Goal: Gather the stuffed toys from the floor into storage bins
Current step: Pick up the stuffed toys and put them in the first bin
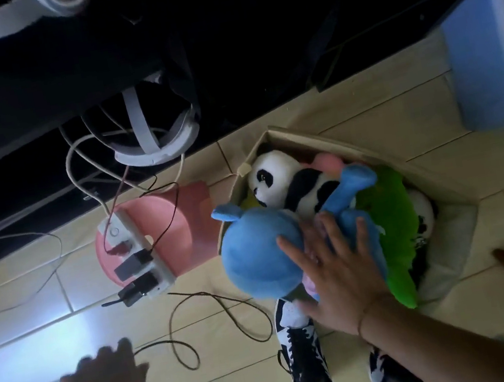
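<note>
Your right hand (334,264) lies flat, fingers spread and straight, pressing the blue plush toy (261,253) where its round head meets the body. The toy sits on top of the pile at the 9 o'clock edge of the fabric storage bin (421,167), its head bulging out over the rim.

Your left hand (105,381) is low at 8 o'clock from the bin, blurred, fingers loosely curled; a dark cord (196,305) runs close by it, but whether it holds anything I cannot tell.

In the bin: panda plush (289,181) at 12 o'clock of the blue toy, touching it; green plush (393,233) at 3 o'clock, partly under it.

Handling, as a judgement: light, soft, springy. It will squash under the palm and rebound when released. The head is bulky and likely to roll out. Better hold: the narrow neck or body, then push toward the bin's middle.

Power strip (135,255) on a pink stool (188,222) sits just beside the bin at 9 o'clock. Mind the cords.
</note>
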The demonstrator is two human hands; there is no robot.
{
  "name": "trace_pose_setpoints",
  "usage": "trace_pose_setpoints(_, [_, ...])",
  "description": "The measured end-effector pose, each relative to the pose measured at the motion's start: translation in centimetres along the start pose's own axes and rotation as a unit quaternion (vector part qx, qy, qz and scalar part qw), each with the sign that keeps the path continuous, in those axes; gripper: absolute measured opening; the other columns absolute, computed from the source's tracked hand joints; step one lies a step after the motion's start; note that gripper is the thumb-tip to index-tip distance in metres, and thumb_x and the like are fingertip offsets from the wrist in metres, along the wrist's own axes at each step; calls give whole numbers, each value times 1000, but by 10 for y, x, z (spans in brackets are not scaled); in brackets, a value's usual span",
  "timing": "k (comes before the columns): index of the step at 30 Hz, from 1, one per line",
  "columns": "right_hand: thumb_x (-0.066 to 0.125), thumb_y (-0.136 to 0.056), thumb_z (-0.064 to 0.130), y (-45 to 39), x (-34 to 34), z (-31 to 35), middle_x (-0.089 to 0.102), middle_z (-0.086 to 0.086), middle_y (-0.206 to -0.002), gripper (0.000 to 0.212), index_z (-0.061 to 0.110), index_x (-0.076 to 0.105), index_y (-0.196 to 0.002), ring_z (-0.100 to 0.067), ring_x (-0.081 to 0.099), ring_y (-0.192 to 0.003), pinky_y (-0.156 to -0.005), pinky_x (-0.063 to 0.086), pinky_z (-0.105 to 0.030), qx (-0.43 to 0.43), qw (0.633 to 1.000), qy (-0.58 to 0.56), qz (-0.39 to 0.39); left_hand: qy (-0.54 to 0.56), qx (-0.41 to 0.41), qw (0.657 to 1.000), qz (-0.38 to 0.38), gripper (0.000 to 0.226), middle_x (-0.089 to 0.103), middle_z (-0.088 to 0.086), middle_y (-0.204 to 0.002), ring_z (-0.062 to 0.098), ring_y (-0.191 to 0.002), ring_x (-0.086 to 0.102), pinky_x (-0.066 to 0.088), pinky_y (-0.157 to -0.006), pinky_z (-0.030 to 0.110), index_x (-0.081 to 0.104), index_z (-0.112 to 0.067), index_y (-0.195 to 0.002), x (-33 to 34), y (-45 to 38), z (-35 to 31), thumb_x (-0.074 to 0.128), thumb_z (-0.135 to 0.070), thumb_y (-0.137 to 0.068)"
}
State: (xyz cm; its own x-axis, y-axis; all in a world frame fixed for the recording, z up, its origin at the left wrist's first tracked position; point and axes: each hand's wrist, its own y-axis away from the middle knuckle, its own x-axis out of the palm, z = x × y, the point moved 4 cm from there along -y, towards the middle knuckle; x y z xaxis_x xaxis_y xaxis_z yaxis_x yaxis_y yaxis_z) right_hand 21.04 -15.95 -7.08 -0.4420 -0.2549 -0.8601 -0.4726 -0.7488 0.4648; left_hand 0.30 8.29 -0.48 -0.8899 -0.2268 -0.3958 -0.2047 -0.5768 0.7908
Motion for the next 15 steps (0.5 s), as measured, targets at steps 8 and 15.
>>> trace_pose_setpoints(8, [84,-51,50,-28,37,-19,55,-18,-141,116,25,29,-150,-39,40,-139,-104,23,-74,49,997,6,53,267,-60,961,-30,87,67,11,-106,34,-88,68,54,-84,43,51,-23,-125,-42,-93,-37,23,-83,-68])
trace_pose_setpoints(15, [49,-82,62,0,-12,-42,60,-3,-136,56,30,62,-126,-35,54,-120,-94,35,-46,61,994,-51,-73,351,-22,918,-182,48,67,16,-108,40,-98,64,50,-80,41,59,-25,-114,-112,-59,-91,48,-62,-85])
